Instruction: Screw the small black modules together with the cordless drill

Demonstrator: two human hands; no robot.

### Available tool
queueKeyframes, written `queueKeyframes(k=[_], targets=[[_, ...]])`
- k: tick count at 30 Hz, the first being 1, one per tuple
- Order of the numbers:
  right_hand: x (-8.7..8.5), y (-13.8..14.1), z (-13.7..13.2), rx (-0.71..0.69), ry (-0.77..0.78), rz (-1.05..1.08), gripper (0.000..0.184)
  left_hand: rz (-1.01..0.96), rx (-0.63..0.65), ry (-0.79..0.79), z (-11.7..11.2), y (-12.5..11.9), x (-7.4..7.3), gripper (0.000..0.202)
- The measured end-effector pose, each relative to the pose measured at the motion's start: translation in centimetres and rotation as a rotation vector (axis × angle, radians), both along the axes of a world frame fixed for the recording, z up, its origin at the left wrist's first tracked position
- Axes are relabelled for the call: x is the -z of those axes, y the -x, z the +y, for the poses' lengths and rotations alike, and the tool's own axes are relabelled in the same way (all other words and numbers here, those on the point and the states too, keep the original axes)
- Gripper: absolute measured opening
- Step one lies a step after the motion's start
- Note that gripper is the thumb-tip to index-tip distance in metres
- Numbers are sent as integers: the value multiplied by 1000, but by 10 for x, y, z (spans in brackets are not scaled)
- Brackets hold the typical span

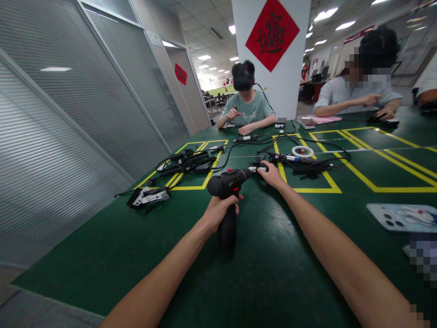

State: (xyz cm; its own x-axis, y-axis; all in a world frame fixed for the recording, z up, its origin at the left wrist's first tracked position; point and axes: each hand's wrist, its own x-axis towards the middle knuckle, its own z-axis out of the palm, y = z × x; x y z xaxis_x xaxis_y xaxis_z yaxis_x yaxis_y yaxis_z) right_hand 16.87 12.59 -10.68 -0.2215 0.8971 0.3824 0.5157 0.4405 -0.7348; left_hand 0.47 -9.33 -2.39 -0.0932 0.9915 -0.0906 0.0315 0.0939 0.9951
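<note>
A black cordless drill (227, 184) with red accents stands in the middle of the view, its chuck aimed away and to the right. My left hand (220, 212) is wrapped around its grip. Ahead of the chuck, my right hand (270, 174) holds a small black-and-white piece (254, 167) down at the table. The drill's tip meets or nearly meets that piece; whether they touch I cannot tell. My right fingers partly hide the piece, so its kind does not show.
Black cables and devices (191, 161) lie on the green table (184, 241) at left, near a black-and-white device (148, 197). A white ring (302, 151) and more cables are right of centre. A phone (403, 217) lies far right. Two people (249, 107) sit across.
</note>
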Motion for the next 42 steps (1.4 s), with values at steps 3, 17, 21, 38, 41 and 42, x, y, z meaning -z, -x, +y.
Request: queueKeyframes(k=[3,17,21,38,41,42], targets=[[0,0,0,0,6,1,48,15,0,21,-1,0,0,28],[1,1,1,8,1,22,50,15,-15,50,-5,-4,-4,25],[2,3,1,39,-22,16,49,6,-19,42,-6,-5,-5,23],[3,5,1,54,-38,13,46,13,-11,52,-8,-4,-5,21],[3,4,1,54,-40,10,46,19,-3,63,-7,-2,-3,21],[4,4,1,52,-41,10,46,19,-4,64,-7,-2,-2,21]])
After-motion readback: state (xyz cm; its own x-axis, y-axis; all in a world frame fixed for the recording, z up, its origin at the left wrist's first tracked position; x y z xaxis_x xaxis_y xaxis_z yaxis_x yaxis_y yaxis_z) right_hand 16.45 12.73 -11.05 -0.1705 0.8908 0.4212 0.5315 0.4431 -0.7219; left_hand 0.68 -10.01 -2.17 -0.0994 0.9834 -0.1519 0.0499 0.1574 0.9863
